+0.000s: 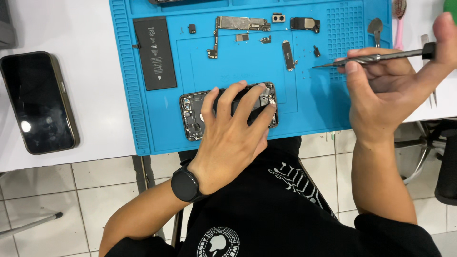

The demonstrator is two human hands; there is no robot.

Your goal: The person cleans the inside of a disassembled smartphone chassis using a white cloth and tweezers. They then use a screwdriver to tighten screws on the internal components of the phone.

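Observation:
An opened phone housing (193,114) lies near the front edge of a blue work mat (304,109). My left hand (233,133), with a black watch on its wrist, rests on the housing, fingers spread across its right half. My right hand (390,90) is raised to the right of it and grips a slim screwdriver (376,58) whose tip points left over the mat. Removed parts lie further back on the mat: a black battery (154,52), a logic board (240,24), a camera module (278,18), a speaker part (304,24) and a small black bar (288,54).
A dark phone in a case (38,102) lies face up on the white table at the left. A pink-handled tool (399,24) and a metal spudger (375,28) sit at the mat's right edge. A chair base (428,152) stands at the right over tiled floor.

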